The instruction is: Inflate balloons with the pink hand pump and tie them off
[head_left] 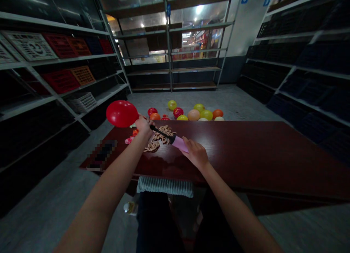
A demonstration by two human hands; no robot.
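Observation:
A swollen red balloon (121,113) points left from my left hand (143,124), whose fingers are closed at the balloon's neck and the black nozzle end of a hand pump. The pink and black pump (179,143) slants across the table; my right hand (195,151) is wrapped round its pink barrel. Beneath and beside the pump lies a pile of beige uninflated balloons (164,133). Small red and pink balloons (129,140) rest left of that pile, partly hidden by my left hand.
The dark red table (246,151) spans the view, with a blurred-out dark object (105,151) at its left. Several inflated balloons (194,115) lie on the floor behind it. Shelves with crates (61,81) stand left; a bottle (130,208) is on the floor below.

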